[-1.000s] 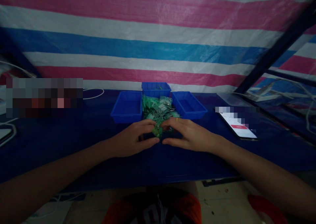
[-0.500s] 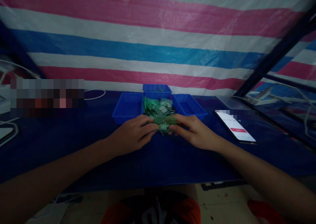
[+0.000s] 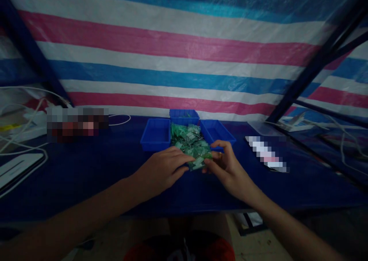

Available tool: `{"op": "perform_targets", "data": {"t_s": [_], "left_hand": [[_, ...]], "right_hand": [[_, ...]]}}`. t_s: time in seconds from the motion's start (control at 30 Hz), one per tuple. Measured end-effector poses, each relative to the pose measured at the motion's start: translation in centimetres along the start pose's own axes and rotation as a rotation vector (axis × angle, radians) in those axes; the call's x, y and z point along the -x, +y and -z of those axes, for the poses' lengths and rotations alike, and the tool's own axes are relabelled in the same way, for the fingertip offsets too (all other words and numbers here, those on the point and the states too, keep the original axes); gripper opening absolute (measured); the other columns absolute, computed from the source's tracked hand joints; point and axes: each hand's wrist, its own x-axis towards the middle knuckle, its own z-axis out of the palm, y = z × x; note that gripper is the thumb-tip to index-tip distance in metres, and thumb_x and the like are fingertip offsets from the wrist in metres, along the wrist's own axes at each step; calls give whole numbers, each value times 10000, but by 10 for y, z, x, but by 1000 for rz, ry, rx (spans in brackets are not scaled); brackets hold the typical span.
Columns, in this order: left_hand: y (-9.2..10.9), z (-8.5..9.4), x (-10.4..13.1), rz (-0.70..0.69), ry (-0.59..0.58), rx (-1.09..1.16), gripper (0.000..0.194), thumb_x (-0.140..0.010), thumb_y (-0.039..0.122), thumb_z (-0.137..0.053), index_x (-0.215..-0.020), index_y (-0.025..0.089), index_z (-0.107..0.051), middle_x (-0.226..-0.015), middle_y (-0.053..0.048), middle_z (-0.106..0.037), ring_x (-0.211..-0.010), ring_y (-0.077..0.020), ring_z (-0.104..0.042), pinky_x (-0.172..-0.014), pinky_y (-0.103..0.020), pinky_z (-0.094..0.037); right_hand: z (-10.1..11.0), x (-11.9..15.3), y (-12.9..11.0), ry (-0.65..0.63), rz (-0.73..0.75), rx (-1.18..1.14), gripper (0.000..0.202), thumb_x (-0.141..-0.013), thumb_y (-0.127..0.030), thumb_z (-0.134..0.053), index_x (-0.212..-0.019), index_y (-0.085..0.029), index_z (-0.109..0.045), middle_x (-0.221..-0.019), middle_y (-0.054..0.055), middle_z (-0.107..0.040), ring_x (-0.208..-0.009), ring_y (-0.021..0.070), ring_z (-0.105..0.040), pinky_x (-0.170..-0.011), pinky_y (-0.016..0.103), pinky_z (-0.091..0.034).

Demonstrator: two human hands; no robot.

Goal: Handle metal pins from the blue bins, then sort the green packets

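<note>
A small green, see-through plastic packet (image 3: 198, 162) with pale contents is between my hands, at the near edge of a heap. My right hand (image 3: 227, 167) pinches its right side between thumb and fingers, with the index finger raised and bent. At the packet's left side, the fingertips and thumb of my left hand (image 3: 163, 167) close on its edge. Beyond it lies the heap of similar green packets (image 3: 188, 136), some with dark or metallic parts inside. The exact contents are too dim to make out.
Blue plastic bins stand around the heap: a left bin (image 3: 156, 133), a right bin (image 3: 218, 132) and a back bin (image 3: 184, 117) with a few green bits. A phone (image 3: 266, 153) lies right on the blue table (image 3: 115, 199). White cables (image 3: 28, 138) and a pale device (image 3: 20, 170) are left.
The packet has turned from a folded green strip to a flatter position. My right index finger has lifted off it. The camera view has tilted up, so the scene sits slightly lower.
</note>
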Motion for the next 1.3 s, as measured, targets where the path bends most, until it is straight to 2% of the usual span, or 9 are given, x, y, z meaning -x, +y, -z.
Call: {"op": "perform_targets", "data": {"t_s": [0.2, 0.3, 0.47, 0.57, 0.7, 0.87, 0.97, 1.07, 1.3], "left_hand": [[22, -25, 13, 259, 135, 177, 230, -845, 118, -485, -1034, 168, -607, -952, -47, -655, -919, -163, -579, -828, -305, -472], [22, -38, 17, 440, 122, 239, 241, -823, 114, -491, -1013, 176, -626, -967, -55, -657, -927, -181, -588, -845, -347, -467], [15, -48, 22, 541, 69, 463, 256, -808, 117, -472, -995, 180, -634, -979, -52, -665, -860, -164, -621, -806, -312, -488], [12, -48, 23, 570, 113, 497, 233, -777, 108, -491, -949, 166, -637, -1002, -57, -659, -853, -165, -625, -816, -307, -484], [11, -46, 24, 579, 165, 499, 168, -786, 180, -521, -920, 155, -620, -949, -56, -668, -826, -167, -624, -788, -295, -488], [14, -42, 25, 570, 174, 475, 219, -838, 321, -484, -882, 156, -621, -851, -46, -672, -776, -169, -612, -716, -271, -475], [16, -40, 25, 555, 159, 449, 267, -848, 360, -464, -812, 157, -633, -751, -29, -653, -705, -162, -588, -657, -255, -448], [17, -39, 26, 535, 161, 417, 289, -854, 372, -453, -787, 157, -633, -743, -25, -627, -701, -156, -561, -652, -251, -424], [19, -39, 26, 505, 192, 369, 286, -869, 359, -424, -769, 153, -596, -713, -7, -562, -660, -136, -519, -622, -234, -391]], "right_hand": [[-28, 25, 10, 148, -62, 45, 203, -880, -346, -462, -1031, -241, -376, -615, -53, -566, -564, 141, -579, -534, 248, -409], [-33, 21, 16, 98, -91, 90, 249, -870, -354, -471, -1070, -234, -386, -635, -44, -577, -572, 144, -583, -531, 246, -401], [-32, 18, 21, 67, -75, 105, 222, -863, -361, -462, -1030, -215, -476, -655, -32, -584, -597, 140, -571, -568, 254, -415], [-30, 18, 21, 15, -45, 108, 229, -815, -348, -531, -982, -195, -559, -771, 0, -627, -679, 142, -580, -613, 254, -427], [-29, 16, 26, -31, -31, 23, 341, -776, -278, -562, -1101, -174, -546, -888, 29, -650, -812, 161, -598, -685, 266, -447], [-28, 14, 32, 34, -26, 82, 245, -828, -358, -498, -933, -172, -618, -720, 0, -594, -646, 139, -539, -615, 264, -426], [-27, 14, 32, 108, -12, 139, 234, -819, -384, -513, -818, -179, -626, -745, 8, -551, -709, 153, -518, -690, 290, -417], [-27, 14, 30, 137, 3, 173, 215, -809, -374, -523, -784, -181, -616, -789, 15, -544, -774, 165, -516, -738, 297, -406], [-30, 17, 23, 112, 20, 227, 245, -844, -379, -463, -769, -178, -582, -690, -12, -543, -660, 142, -500, -628, 252, -379]]}}
